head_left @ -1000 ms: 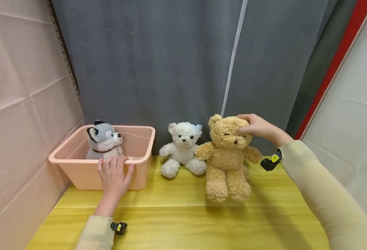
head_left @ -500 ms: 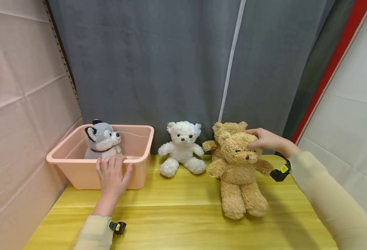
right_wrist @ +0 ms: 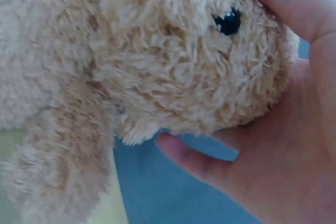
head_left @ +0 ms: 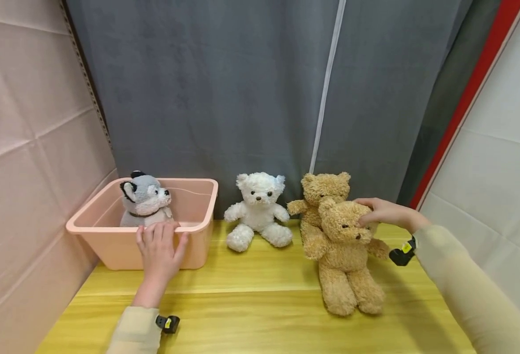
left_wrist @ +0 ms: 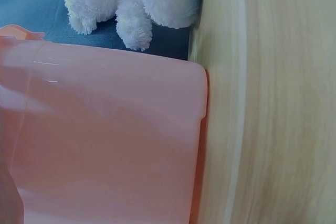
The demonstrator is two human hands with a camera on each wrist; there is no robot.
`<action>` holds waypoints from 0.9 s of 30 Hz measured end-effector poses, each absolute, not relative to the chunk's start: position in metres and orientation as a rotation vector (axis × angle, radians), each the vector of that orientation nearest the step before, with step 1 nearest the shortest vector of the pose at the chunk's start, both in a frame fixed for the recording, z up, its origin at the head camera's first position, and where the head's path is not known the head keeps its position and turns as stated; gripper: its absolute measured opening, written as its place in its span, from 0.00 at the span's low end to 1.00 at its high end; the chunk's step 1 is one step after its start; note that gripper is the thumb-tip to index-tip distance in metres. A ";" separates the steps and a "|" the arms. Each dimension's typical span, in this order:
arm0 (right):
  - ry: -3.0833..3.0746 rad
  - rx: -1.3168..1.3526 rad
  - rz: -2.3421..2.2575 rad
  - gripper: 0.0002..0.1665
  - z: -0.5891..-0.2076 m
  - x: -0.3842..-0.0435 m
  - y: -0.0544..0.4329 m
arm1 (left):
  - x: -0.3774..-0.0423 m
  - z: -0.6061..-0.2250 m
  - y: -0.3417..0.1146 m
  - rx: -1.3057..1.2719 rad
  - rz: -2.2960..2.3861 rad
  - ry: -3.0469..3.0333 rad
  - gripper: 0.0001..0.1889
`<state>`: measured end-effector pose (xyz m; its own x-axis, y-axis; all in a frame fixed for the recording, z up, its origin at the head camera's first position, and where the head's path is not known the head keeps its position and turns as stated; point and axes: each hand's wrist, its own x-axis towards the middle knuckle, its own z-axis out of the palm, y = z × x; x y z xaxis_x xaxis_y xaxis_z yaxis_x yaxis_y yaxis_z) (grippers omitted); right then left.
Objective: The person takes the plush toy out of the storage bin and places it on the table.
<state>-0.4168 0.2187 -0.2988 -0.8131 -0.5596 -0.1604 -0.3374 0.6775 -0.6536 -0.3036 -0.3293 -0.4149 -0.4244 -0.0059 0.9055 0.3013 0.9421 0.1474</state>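
Observation:
My right hand grips the head of a light brown teddy bear, thumb across its face and fingers behind. In the right wrist view the fingers curl round the teddy's furry head, near one black eye. A second light brown teddy bear sits behind it, partly covered. My left hand rests over the front rim of a pink plastic tub, fingertips hooked inside. Within the tub sits a grey and white plush husky, facing right. The tub's wall fills much of the left wrist view.
A white teddy bear sits between the tub and the brown bears. All stand on a yellow wood-grain table. Behind them hangs a grey curtain; pale cloth panels flank the left side.
My right hand has brought the front brown teddy bear rightward, down and nearer, uncovering the second brown bear behind it. My left hand stays on the tub rim.

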 end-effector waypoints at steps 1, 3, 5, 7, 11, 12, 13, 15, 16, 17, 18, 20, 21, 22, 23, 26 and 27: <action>2.523 -0.683 -0.888 0.53 -0.302 -0.418 0.220 | -0.304 -0.416 -0.329 -0.211 -0.346 -1.986 0.28; 2.481 -0.644 -0.891 0.53 -0.309 -0.419 0.222 | -0.304 -0.417 -0.329 -0.208 -0.349 -1.983 0.28; 2.455 -0.624 -0.895 0.53 -0.314 -0.421 0.223 | -0.303 -0.417 -0.329 -0.203 -0.348 -1.991 0.28; 2.442 -0.623 -0.898 0.53 -0.318 -0.423 0.222 | -0.302 -0.417 -0.330 -0.199 -0.344 -2.000 0.28; 2.437 -0.631 -0.922 0.53 -0.321 -0.425 0.221 | -0.302 -0.416 -0.330 -0.201 -0.332 -2.009 0.27; 2.439 -0.631 -0.929 0.53 -0.322 -0.426 0.220 | -0.302 -0.415 -0.330 -0.202 -0.332 -2.009 0.26; 2.443 -0.630 -0.935 0.52 -0.323 -0.426 0.220 | -0.302 -0.415 -0.329 -0.202 -0.332 -2.005 0.27; 2.459 -0.622 -0.944 0.52 -0.325 -0.427 0.218 | -0.302 -0.415 -0.329 -0.199 -0.331 -2.005 0.27; 2.469 -0.624 -0.951 0.52 -0.326 -0.427 0.217 | -0.302 -0.415 -0.329 -0.198 -0.332 -2.001 0.27; 2.479 -0.630 -0.959 0.51 -0.327 -0.426 0.217 | -0.302 -0.415 -0.329 -0.197 -0.335 -1.999 0.27; 2.489 -0.644 -0.972 0.50 -0.327 -0.426 0.215 | -0.302 -0.415 -0.329 -0.198 -0.338 -1.995 0.27; 2.508 -0.678 -0.997 0.48 -0.328 -0.426 0.214 | -0.303 -0.416 -0.329 -0.200 -0.342 -1.988 0.27; 2.515 -0.699 -1.014 0.46 -0.329 -0.425 0.214 | -0.303 -0.416 -0.329 -0.201 -0.342 -1.984 0.28; 2.522 -0.721 -1.027 0.45 -0.328 -0.425 0.213 | -0.303 -0.416 -0.328 -0.203 -0.341 -1.981 0.28; 2.530 -0.740 -1.037 0.43 -0.328 -0.425 0.213 | -0.304 -0.417 -0.328 -0.204 -0.342 -1.978 0.28; 2.558 -0.751 -1.049 0.41 -0.328 -0.424 0.212 | -0.304 -0.417 -0.328 -0.202 -0.342 -1.983 0.29; 2.571 -0.746 -1.043 0.41 -0.327 -0.423 0.212 | -0.304 -0.417 -0.328 -0.200 -0.342 -1.985 0.29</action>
<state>-0.4234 0.2117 -0.3275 -0.8318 -0.5526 -0.0523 -0.3601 0.6090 -0.7068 -0.3037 -0.3282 -0.4168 -0.4243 -0.0121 0.9055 0.2915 0.9449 0.1492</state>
